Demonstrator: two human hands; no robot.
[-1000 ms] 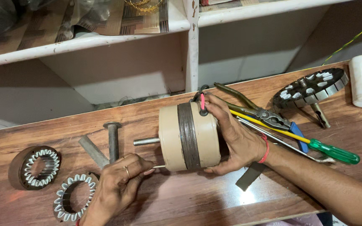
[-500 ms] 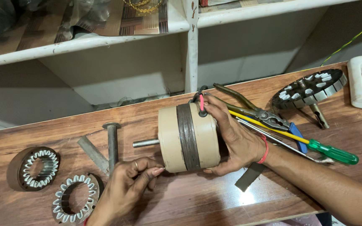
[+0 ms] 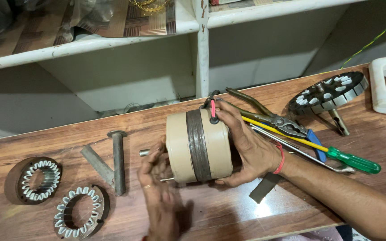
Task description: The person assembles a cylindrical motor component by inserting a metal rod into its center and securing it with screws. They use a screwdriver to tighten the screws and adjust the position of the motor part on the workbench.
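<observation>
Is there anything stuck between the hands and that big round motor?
Nothing visible. The right hand wraps straight around one end of the beige motor, and the left hand presses against its other end by the shaft. The pliers and screwdriver lie behind the right hand, out of the way.

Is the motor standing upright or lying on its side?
On its side. The motor lies with its shaft pointing sideways along the bench, the right hand steadying it and the left hand at the shaft end.

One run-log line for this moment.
right hand: grips beige cylindrical motor housing | left hand: at its shaft end | surface: wooden bench
</observation>
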